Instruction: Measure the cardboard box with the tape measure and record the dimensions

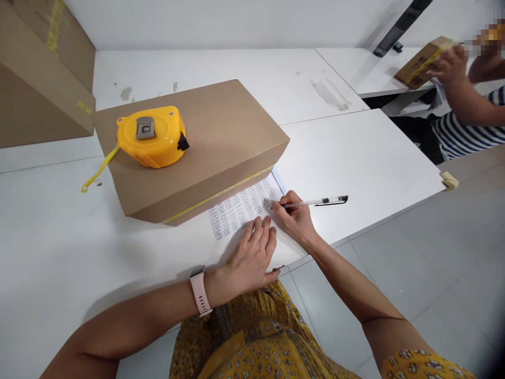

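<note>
A pen [325, 201] with a clear barrel and black end is pinched in my right hand [295, 218], its tip end down at the paper. My left hand [254, 250] lies flat with fingers stretched out on the lower part of the paper [240, 208], which carries rows of small handwriting. Just beyond it stands a closed cardboard box [213, 126] with yellow tape along its near side, hiding the paper's upper part. On top of the box rests a yellow tape measure [152, 139], its strap hanging over the left edge.
A larger cardboard box [43, 79] stands at the back left of the white table [355, 163]. To the right, a co-worker in a striped top holds a small box [422, 63]. A dark post [402, 26] rises behind. The table's front edge runs close to my body.
</note>
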Motion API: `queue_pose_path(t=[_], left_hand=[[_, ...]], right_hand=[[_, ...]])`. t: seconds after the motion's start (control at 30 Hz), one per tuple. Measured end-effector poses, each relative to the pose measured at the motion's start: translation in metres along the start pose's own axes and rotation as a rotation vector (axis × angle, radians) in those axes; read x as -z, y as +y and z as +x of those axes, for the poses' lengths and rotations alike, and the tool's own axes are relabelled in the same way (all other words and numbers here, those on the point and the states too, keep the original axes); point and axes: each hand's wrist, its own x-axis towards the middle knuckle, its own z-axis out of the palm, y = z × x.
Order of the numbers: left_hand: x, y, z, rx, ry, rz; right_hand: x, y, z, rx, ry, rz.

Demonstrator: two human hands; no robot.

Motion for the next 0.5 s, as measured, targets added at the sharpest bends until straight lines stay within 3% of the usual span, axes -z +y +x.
queue_pose_path(t=[0.13, 0.33, 0.5], left_hand=[[0.001, -0.001, 0.0, -0.009, -0.013, 0.006], [0.001, -0.002, -0.001, -0.018, -0.001, 0.009], [0.002, -0.003, 0.0, -0.018, -0.028, 0.017]], right_hand=[[0.001, 0.0, -0.001, 0.016, 0.021, 0.005], [0.013, 0.0, 0.004, 0.003, 0.359, 0.036], [0.017, 0.001, 0.008, -0.03, 0.426, 0.024]])
